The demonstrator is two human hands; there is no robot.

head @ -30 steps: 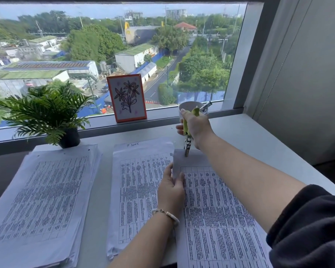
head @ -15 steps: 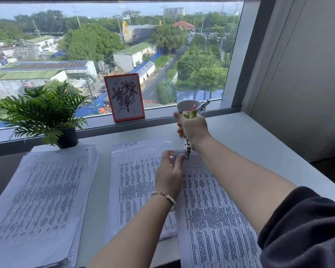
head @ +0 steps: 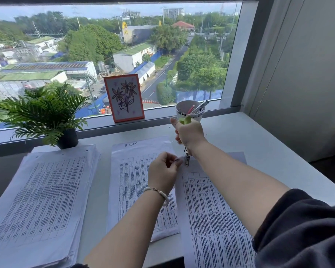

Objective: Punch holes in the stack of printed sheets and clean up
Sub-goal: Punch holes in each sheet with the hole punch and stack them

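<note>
A printed sheet (head: 213,209) lies at the right of the desk. My right hand (head: 190,134) grips a green-handled hole punch (head: 187,158), whose metal jaw sits over the sheet's top left corner. My left hand (head: 163,174) pinches that corner right beside the jaw. A thin stack of printed sheets (head: 132,182) lies in the middle, partly under my left forearm. A thick stack of printed sheets (head: 41,200) with punched holes near its top edge lies at the left.
A white cup (head: 183,109) with pens stands just behind my right hand. A framed flower drawing (head: 124,97) leans on the window sill. A potted plant (head: 46,117) stands at the back left. The wall closes the desk's (head: 249,140) right side.
My left hand slid up from the sheet's left edge to its top corner and now pinches it by the punch jaw. My right hand stays on the punch.
</note>
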